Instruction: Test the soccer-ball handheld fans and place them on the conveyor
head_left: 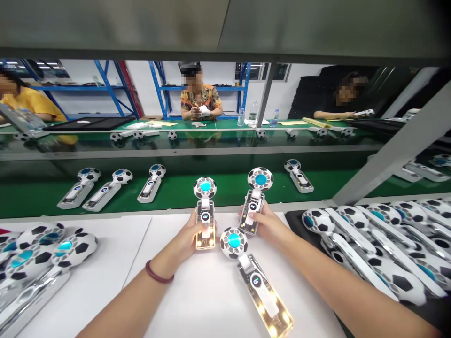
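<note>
My left hand (190, 234) is closed round a clear-bodied device (205, 225) with a soccer-ball-patterned head; its small display reads 100 and its lower lights glow. A similar device (252, 211) is gripped in my right hand (269, 223), thumb on its front, its display lit. Between my forearms a third device (264, 295) lies on the white work surface (197, 300), glowing warm at its lower end, its ball head close below my right hand.
Many similar devices fill a black tray (292, 220) at the right; more are piled at the left (38, 263). Several lie on the green conveyor (183, 169) ahead. A slanted metal post (387, 141) stands at the right. Three people sit beyond the conveyor.
</note>
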{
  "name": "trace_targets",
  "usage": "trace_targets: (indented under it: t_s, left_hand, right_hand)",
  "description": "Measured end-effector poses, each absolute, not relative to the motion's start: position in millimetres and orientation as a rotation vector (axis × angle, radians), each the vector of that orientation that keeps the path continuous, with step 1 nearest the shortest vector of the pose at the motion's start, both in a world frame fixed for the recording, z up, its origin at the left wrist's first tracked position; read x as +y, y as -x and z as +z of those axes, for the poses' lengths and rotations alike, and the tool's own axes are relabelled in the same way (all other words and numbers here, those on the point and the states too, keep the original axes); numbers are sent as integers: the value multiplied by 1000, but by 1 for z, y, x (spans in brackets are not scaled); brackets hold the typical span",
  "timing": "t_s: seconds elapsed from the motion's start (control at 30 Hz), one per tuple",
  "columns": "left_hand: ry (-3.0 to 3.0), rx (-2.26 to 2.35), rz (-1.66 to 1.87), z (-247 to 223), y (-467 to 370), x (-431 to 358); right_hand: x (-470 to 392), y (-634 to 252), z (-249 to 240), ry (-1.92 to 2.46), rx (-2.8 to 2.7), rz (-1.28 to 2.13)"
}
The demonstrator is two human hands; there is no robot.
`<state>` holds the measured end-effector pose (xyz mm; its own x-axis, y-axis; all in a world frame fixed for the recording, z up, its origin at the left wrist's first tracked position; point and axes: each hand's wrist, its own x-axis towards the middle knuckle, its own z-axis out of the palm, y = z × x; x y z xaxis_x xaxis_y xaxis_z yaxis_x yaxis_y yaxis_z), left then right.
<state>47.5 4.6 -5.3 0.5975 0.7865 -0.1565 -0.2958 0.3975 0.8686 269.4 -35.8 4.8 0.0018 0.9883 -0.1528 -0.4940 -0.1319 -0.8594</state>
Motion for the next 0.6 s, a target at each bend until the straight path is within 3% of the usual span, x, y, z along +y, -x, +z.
trace_targets:
  t_s: [0.6]
  left_hand:
    - [-941,686,763,-7,-48,6]
  right_hand:
    - [-36,-275,7,928,-752,1529]
